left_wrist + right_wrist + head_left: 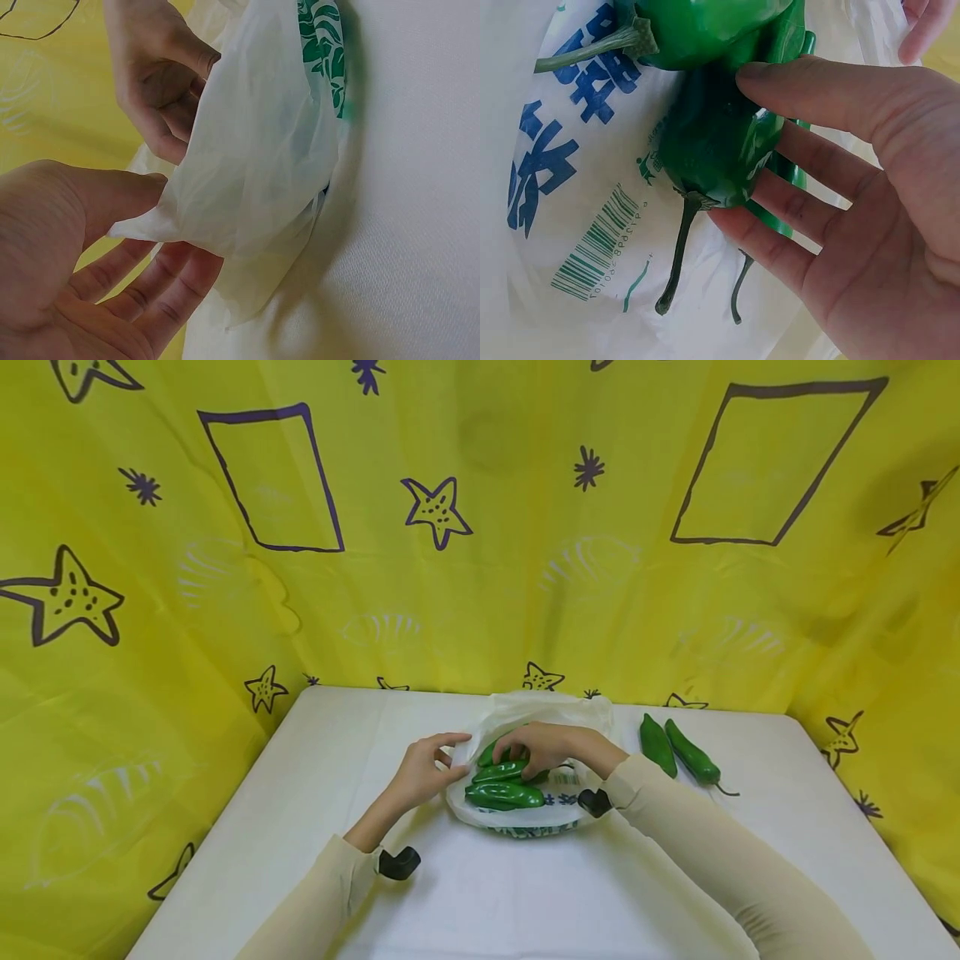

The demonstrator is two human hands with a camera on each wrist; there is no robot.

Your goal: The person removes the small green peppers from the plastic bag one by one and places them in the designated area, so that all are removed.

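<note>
A white plastic bag (465,811) lies open on the table, holding several green chili peppers (504,796). At its left side my left hand (424,770) pinches the rim; the left wrist view shows the thin film (247,150) between thumb and fingers. Inside the bag, my right hand (546,745) grips one dark green pepper (714,142), thumb on top and fingers along its side. That pepper's stem points away from the palm. Another glossy pepper (705,34) lies right beside it, and a further one is partly hidden behind the fingers.
Two more green peppers, a broad one (657,745) and a slimmer one (692,752), lie on the white table (285,827) to the right of the bag. A yellow patterned curtain (495,593) hangs behind and along both sides of the table.
</note>
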